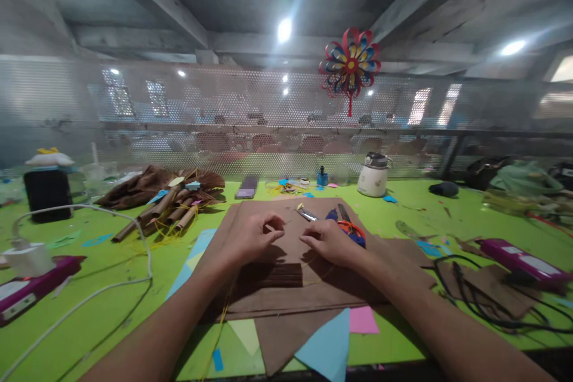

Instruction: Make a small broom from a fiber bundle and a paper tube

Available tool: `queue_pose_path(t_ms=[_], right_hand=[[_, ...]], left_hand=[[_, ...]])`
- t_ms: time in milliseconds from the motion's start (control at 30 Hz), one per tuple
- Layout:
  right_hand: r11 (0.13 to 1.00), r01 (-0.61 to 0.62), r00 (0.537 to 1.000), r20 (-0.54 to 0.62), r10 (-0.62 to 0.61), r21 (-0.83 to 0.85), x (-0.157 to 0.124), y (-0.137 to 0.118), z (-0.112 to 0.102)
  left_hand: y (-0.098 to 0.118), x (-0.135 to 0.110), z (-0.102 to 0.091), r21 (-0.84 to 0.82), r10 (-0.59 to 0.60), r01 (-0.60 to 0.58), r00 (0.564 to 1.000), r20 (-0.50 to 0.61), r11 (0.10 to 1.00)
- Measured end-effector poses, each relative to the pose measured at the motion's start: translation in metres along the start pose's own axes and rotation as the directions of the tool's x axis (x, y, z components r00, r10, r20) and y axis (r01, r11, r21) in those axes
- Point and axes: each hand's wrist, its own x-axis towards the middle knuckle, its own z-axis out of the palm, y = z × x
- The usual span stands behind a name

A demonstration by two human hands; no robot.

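A worker's two bare hands over brown sheets [322, 300] stacked on a lime-green counter [416, 196]. The left hand [256, 237] is curled, thumb and forefinger tips close together; the right hand [329, 240] is bent likewise, its fingertips drawn near the thumb. Whether either grip closes on a fine thread or needle cannot be told at this blur. The pleated brown strip [277, 276] lies on the sheets, nearer the worker than the fingertips and between the wrists, presumably kept there for easy handling. The facing hands suggest fine work shared between both sides, and the flat stack probably serves as a work surface. A metal tool [307, 213] lies just beyond the fingertips and an orange-handled tool [357, 228] just behind the right hand, a placement that would keep both within reach. Yellow thread [222, 316] trails beside the left forearm. A purple power strip [65, 268] at far left and another power strip [523, 258] at far right likely sit outward to leave the middle for handwork. The white jug [372, 182] bears a printed figure; no brand or lettering is legible on it or on the strips' pale panels.
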Motion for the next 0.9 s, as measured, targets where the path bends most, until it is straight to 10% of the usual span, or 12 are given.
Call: queue_pose_path(t_ms=[367, 667, 900], right_hand=[[1.0, -0.002, 0.999, 0.04, 0.003, -0.015, 0.0, -0.004, 0.011], [0.999, -0.025, 0.982, 0.188, 0.018, 0.032, 0.0, -0.006, -0.012], [0.984, 0.151, 0.85, 0.496, -0.179, 0.097, -0.005, -0.016, -0.034]], left_hand=[[0.026, -0.006, -0.015, 0.141, -0.055, 0.066, 0.995, -0.081, 0.988], [0.02, -0.008, -0.004, 0.078, -0.047, 0.021, 0.938, 0.345, 0.997], [0.045, -0.016, -0.013, 0.287, -0.083, -0.102, 0.819, 0.568, 0.952]])
